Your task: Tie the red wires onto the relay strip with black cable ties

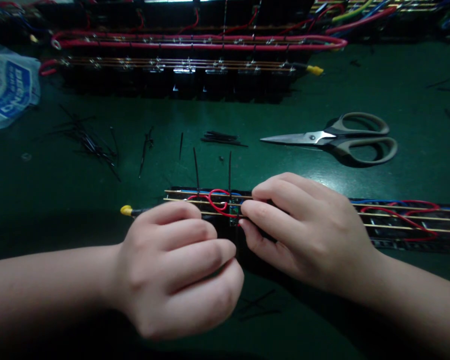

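A dark green desk (360, 90) fills the view, dim toward the edges, with a long black unit (180, 82) lying across its far side. A thick red cable (195, 46) runs along that unit, and a yellow cap (315, 70) sits at the right end of its thin rods. Nearer the person lies a narrow strip (401, 222), reaching from left of centre to the right edge, with brass-coloured rods, thin red and blue wires and a small green board (233, 212). Two black ties (230, 170) stick up from its far side, and a yellow tip (126, 210) shows beyond its left end. The left hand (180, 270) is over the strip's near side, its grip closed with the fingers curled in; what is inside is hidden. The right hand (315, 235) lies across the strip just right of the board, fingertips and thumb touching it, though I cannot tell whether the grip clasps it. Scissors (324, 137) lie beyond the right hand, blades pointing left. Loose ties (92, 142) are scattered to the left of them, and a plastic bag (9, 85) sits at the left edge.
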`<state>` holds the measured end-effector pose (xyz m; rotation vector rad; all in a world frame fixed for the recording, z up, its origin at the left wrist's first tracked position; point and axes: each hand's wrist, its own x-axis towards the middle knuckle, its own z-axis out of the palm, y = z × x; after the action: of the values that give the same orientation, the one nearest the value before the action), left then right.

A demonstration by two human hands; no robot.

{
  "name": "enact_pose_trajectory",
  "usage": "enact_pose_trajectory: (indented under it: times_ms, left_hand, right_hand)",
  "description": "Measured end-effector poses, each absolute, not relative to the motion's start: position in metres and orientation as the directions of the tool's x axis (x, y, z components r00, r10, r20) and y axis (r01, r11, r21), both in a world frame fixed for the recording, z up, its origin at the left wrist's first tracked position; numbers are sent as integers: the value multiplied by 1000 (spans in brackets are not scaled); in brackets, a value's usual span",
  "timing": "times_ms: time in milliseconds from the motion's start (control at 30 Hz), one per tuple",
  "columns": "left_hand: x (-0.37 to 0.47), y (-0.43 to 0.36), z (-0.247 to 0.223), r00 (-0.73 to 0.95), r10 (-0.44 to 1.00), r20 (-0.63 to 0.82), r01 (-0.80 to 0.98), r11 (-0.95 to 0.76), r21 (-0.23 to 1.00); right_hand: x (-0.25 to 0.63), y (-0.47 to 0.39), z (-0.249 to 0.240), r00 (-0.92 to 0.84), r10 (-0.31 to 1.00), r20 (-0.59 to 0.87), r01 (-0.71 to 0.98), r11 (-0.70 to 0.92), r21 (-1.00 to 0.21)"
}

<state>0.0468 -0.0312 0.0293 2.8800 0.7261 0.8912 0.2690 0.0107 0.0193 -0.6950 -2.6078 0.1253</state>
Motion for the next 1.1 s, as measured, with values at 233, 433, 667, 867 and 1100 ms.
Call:
enact_pose_trajectory:
  times_ms: [233, 433, 667, 867, 1100]
  left_hand:
    - [40, -24, 26, 562, 647, 516, 726, -684, 66]
    - [40, -23, 21, 598, 689, 410, 729, -679, 79]
    - [41, -21, 23, 622, 684, 383, 722, -690, 59]
    - [42, -22, 25, 617, 705, 350, 739, -672, 53]
    - [41, -20, 24, 645, 695, 317, 730, -683, 12]
  right_hand:
    - [271, 11, 20, -787, 487, 380, 443, 874, -201]
    - [270, 12, 20, -781, 490, 387, 449, 871, -199]
    - [270, 11, 20, -784, 487, 385, 444, 873, -200]
    - [270, 12, 20, -782, 492, 384, 444, 871, -212]
    - [271, 12, 21, -785, 495, 374, 446, 869, -213]
